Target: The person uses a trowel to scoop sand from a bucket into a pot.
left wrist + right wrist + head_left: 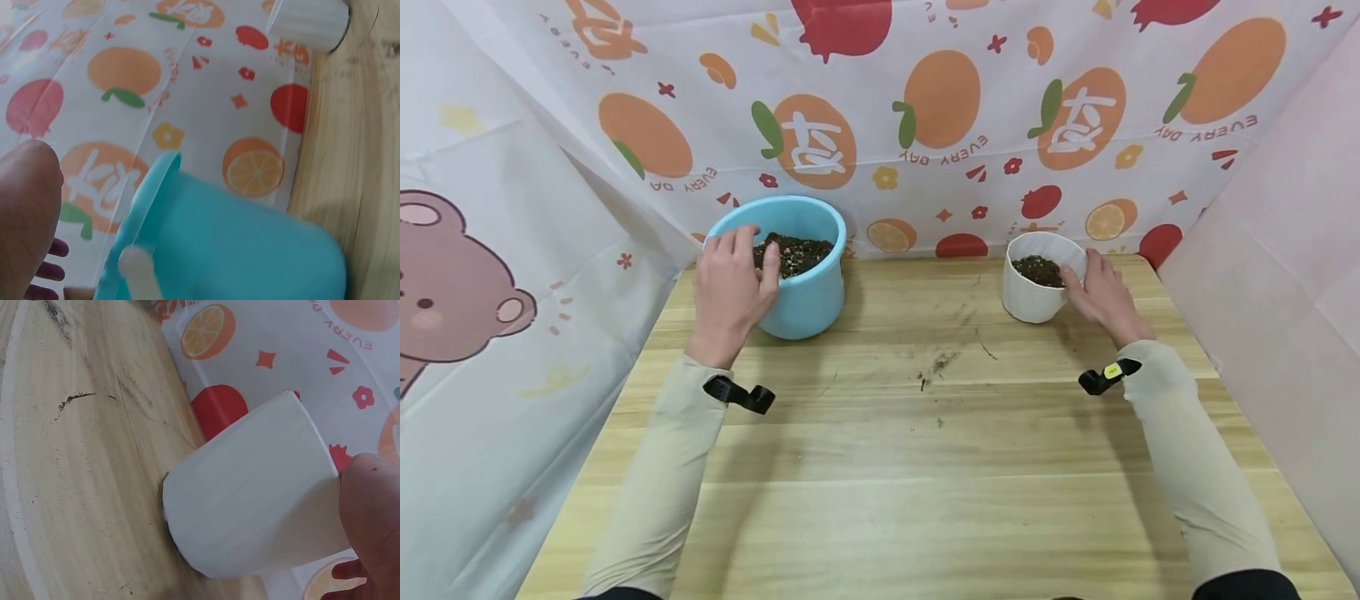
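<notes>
Bucket [808,308] of soil [801,254] near our left hand [728,292], fingers [743,242] spread apart, white pot [1028,296] pinched at its rim by our right hand [1103,293], desk [880,467] below our fingers.

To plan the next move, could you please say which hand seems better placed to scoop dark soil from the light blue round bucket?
The left hand, probably: it is over the bucket, while the right hand holds the white faceted pot across the wood-grain table.

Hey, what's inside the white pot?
Dark, speckled soil is inside the white pot; the right hand hides part of it, and anything beneath the soil's surface is covered.
</notes>
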Available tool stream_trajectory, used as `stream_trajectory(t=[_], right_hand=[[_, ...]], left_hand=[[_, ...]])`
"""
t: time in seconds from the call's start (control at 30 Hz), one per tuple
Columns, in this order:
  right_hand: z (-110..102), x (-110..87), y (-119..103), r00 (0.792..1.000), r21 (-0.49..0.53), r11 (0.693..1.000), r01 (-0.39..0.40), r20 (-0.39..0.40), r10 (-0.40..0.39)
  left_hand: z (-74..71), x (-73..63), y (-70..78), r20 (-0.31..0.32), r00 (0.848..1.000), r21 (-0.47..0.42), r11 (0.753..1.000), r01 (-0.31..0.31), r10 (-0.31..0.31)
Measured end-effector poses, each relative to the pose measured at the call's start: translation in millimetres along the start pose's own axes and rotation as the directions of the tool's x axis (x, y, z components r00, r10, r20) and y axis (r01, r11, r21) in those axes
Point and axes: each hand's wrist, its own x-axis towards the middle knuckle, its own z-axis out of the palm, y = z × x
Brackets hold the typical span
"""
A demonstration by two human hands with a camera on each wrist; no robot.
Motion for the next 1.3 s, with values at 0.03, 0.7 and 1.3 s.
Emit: stream_trajectory(t=[0.03, 0.7, 1.3], right_hand=[[0.6, -0.2, 1.1, 1.000, 0.005, 1.000, -0.001, 0.010, 0.001], [10.4, -0.1, 6.6, 0.992, 0.100, 0.993, -0.062, 0.119, 0.050], [11.9, 1.6, 7.0, 0.995, 0.137, 0.989, -0.048, 0.089, 0.036]], left_hand=[[-1.3, 0.3, -3.6, -0.001, 1.000, 0.007, 1.000, 0.007, -0.007], [-16.1, 2.5, -36.7, 0.100, 0.990, 0.115, 0.989, 0.092, -0.104], [-24.4, 2.4, -42.4, 0.195, 0.977, 0.137, 0.989, 0.054, -0.080]])
